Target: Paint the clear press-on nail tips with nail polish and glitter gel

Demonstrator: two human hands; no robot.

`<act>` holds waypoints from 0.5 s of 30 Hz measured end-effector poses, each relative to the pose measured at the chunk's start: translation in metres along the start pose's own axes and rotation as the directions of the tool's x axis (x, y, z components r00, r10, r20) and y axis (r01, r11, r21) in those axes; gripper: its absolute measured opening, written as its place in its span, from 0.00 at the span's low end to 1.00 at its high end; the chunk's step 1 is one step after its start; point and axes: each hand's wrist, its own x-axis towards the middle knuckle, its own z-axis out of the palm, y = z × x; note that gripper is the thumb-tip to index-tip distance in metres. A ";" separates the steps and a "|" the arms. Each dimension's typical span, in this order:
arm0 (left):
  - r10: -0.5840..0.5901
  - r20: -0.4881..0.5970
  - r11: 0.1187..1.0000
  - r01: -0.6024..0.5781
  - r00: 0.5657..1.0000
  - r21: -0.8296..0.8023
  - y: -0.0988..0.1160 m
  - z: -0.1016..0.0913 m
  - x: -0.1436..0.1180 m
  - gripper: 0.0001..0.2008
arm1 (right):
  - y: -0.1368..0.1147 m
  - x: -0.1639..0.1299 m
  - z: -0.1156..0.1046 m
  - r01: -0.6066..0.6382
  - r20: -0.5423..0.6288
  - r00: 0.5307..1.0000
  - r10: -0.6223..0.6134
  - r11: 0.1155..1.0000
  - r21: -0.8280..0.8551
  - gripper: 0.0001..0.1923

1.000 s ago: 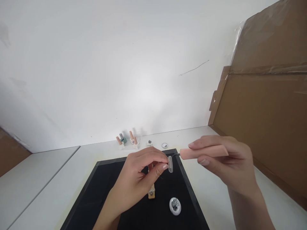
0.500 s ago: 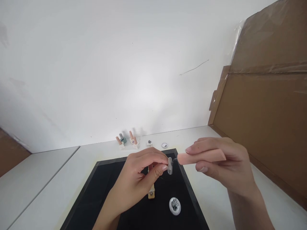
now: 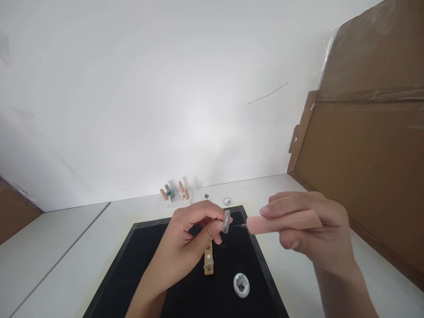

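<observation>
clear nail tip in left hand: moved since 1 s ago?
Yes. The clear nail tip shifted left and slightly up, away from the black mat's right edge, tilted now.

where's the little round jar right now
In the head view, the little round jar sits on the black mat, low and right of centre, just right of the wooden stick and below both hands.

Black mat [image 3: 185,282]; peach brush handle [image 3: 281,223]

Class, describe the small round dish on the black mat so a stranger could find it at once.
Start at the black mat on the white table. Near its front right lies a small round dish, white-rimmed with dark grey contents. Unlike the tan strip beside it, it is round.
</observation>
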 end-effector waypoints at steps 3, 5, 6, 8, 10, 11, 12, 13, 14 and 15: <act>-0.001 0.016 0.999 0.001 1.000 -0.049 0.000 0.001 0.001 0.08 | -0.001 0.002 0.003 -0.005 0.026 1.000 0.005 1.000 0.028 0.13; -0.014 0.016 0.998 0.015 1.000 -0.060 -0.001 0.001 0.002 0.08 | 0.000 0.002 0.004 0.007 0.034 0.999 -0.008 0.999 0.045 0.13; -0.024 0.017 0.998 0.025 1.000 -0.065 -0.001 0.002 0.002 0.08 | 0.001 0.002 0.005 0.016 0.036 0.999 -0.018 0.998 0.056 0.13; -0.045 0.022 0.996 0.046 0.999 -0.073 -0.002 0.002 0.002 0.07 | 0.002 0.003 0.006 0.032 0.034 0.999 -0.035 0.997 0.072 0.13; -0.057 0.025 0.996 0.059 0.998 -0.070 -0.002 0.001 0.001 0.08 | 0.003 0.003 0.006 0.028 0.036 0.999 -0.031 0.997 0.070 0.13; -0.056 0.027 0.996 0.058 0.998 -0.068 -0.002 0.001 0.000 0.08 | 0.003 0.002 0.005 0.023 0.036 0.999 -0.025 0.998 0.062 0.13; -0.051 0.030 0.996 0.053 0.998 -0.067 -0.002 0.001 -0.001 0.08 | 0.003 0.002 0.005 0.013 0.035 0.999 -0.015 0.999 0.047 0.12; -0.045 0.032 0.997 0.047 0.998 -0.067 -0.001 0.001 -0.001 0.08 | 0.003 0.002 0.004 0.007 0.031 0.999 -0.008 1.000 0.030 0.11; -0.037 0.037 0.997 0.039 0.999 -0.067 -0.001 0.001 -0.002 0.08 | 0.003 0.001 0.003 0.006 0.023 1.000 -0.006 1.000 0.013 0.11; -0.029 0.042 0.997 0.032 0.999 -0.064 -0.001 0.001 -0.003 0.08 | 0.003 0.001 0.003 0.010 0.012 1.000 -0.010 1.000 -0.002 0.11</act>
